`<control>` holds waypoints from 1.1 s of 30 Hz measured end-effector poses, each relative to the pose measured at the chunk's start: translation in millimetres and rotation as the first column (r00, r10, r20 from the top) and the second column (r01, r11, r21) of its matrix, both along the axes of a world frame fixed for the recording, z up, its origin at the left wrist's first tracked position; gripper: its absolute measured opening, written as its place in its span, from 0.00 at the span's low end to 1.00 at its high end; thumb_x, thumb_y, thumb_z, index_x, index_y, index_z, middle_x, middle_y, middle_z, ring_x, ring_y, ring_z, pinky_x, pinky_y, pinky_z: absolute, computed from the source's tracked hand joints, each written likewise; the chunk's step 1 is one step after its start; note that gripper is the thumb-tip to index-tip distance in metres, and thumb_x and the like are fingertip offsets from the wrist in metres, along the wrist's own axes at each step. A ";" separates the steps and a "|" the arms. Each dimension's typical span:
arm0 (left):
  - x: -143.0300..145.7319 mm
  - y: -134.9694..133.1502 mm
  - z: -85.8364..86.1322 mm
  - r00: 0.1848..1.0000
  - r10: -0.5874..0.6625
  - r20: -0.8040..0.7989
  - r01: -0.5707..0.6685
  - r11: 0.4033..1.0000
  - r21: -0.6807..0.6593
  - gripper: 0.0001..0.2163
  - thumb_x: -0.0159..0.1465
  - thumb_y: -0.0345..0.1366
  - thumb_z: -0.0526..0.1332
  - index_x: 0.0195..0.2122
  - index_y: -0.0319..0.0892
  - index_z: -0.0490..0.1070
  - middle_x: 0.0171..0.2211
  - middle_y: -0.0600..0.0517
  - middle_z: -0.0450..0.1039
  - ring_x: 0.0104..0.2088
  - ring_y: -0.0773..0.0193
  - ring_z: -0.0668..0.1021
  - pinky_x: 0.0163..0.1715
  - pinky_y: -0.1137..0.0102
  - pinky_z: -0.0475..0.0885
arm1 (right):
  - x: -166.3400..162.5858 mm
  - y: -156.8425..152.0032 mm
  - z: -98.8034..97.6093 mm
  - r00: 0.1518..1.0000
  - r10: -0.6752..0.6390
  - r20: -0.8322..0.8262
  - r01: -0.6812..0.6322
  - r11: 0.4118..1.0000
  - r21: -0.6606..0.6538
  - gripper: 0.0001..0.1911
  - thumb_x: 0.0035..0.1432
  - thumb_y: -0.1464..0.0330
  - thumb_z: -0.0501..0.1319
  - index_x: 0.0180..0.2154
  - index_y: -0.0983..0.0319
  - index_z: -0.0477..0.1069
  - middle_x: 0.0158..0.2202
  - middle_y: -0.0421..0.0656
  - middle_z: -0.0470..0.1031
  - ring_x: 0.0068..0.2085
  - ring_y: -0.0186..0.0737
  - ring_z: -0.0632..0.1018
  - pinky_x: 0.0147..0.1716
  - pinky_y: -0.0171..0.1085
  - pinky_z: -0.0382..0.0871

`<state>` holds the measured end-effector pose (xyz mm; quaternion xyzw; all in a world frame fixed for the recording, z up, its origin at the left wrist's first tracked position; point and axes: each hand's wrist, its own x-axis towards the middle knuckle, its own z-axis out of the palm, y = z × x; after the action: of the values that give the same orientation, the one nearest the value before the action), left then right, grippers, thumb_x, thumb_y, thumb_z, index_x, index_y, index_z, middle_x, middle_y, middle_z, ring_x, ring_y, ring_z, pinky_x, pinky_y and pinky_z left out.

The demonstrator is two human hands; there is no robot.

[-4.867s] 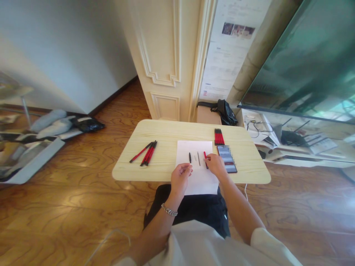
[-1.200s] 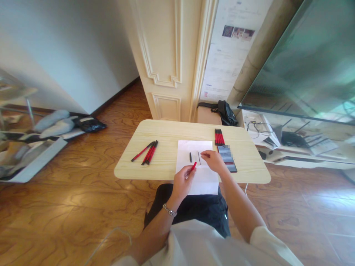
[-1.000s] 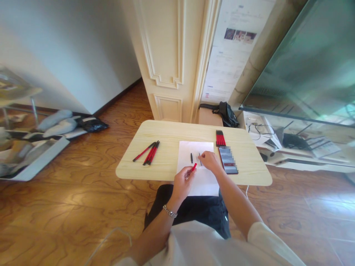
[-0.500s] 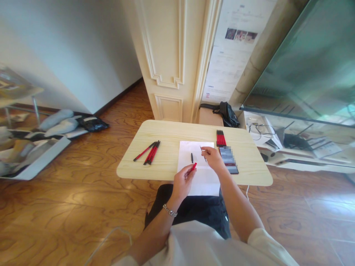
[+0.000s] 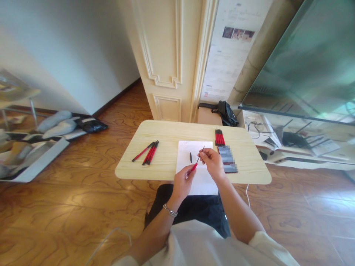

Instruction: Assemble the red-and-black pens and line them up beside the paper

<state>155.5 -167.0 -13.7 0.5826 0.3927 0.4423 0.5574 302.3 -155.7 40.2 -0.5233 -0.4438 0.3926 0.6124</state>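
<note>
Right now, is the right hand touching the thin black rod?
Touching. The head view shows the right hand pinching the rod, which sticks out above the grip and, below it, slants toward the red barrel.

Red barrel partly hidden, phone screen pixelated, poster print unreadably small, television cut off

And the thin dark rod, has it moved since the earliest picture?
Yes, up: the thin dark rod lay on the white paper; now the right hand holds it above, tilted, its lower end at the red tube.
</note>
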 end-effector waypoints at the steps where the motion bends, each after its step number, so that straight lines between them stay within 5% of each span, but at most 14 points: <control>1: 0.0 0.2 0.3 1.000 -0.002 0.006 0.002 1.000 -0.002 0.15 0.62 0.42 0.60 0.48 0.42 0.73 0.45 0.46 0.77 0.44 0.57 0.78 0.48 0.63 0.71 | -1.2 -2.3 -2.8 0.999 0.011 0.044 -0.011 1.000 -0.021 0.11 0.55 0.61 0.62 0.36 0.61 0.71 0.31 0.43 0.76 0.28 0.34 0.71 0.24 0.33 0.63; 14: 0.0 -5.6 -3.3 0.999 -0.046 0.021 0.047 0.998 -0.047 0.14 0.61 0.42 0.61 0.45 0.41 0.74 0.41 0.46 0.78 0.41 0.58 0.79 0.45 0.63 0.72 | 0.3 -22.5 -14.6 0.918 0.031 0.395 0.048 0.981 -0.189 0.12 0.55 0.59 0.59 0.31 0.61 0.72 0.29 0.41 0.75 0.29 0.36 0.73 0.27 0.34 0.64; 19: -2.2 -3.3 -5.7 0.998 -0.042 0.056 0.046 0.996 -0.080 0.15 0.61 0.43 0.61 0.45 0.40 0.72 0.40 0.45 0.78 0.41 0.59 0.79 0.44 0.64 0.73 | 12.8 -13.4 -20.8 0.906 0.247 0.344 -0.184 0.961 -0.206 0.11 0.54 0.60 0.61 0.35 0.61 0.73 0.34 0.42 0.77 0.35 0.37 0.75 0.33 0.35 0.66; 22: -4.6 0.3 -7.4 0.998 -0.022 0.066 0.029 0.995 -0.096 0.15 0.60 0.44 0.62 0.44 0.39 0.72 0.39 0.45 0.78 0.40 0.59 0.80 0.42 0.64 0.73 | 21.3 2.7 -28.2 0.875 0.210 0.437 -0.112 0.964 -0.239 0.13 0.55 0.61 0.60 0.39 0.61 0.74 0.37 0.43 0.77 0.36 0.37 0.75 0.37 0.36 0.66; 28: -6.9 2.0 -8.7 0.998 -0.003 0.068 0.009 0.997 -0.082 0.15 0.61 0.43 0.61 0.45 0.39 0.71 0.39 0.45 0.78 0.40 0.59 0.80 0.43 0.64 0.73 | 10.6 30.8 -41.9 0.583 0.214 0.784 0.230 0.882 -0.411 0.11 0.57 0.61 0.59 0.36 0.61 0.75 0.39 0.47 0.76 0.40 0.43 0.75 0.39 0.38 0.64; 33: -9.7 1.5 -6.9 0.998 0.011 0.067 -0.006 0.997 -0.078 0.15 0.60 0.44 0.61 0.44 0.39 0.72 0.38 0.45 0.78 0.40 0.58 0.80 0.44 0.64 0.73 | -1.3 33.9 -45.0 0.432 0.266 0.861 0.319 0.848 -0.422 0.12 0.60 0.64 0.55 0.37 0.62 0.74 0.42 0.52 0.75 0.43 0.47 0.75 0.38 0.40 0.64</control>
<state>145.8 -165.4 -20.6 0.5434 0.3931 0.4484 0.5909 301.1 -121.8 -4.7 -0.8036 -0.5647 0.1475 0.1165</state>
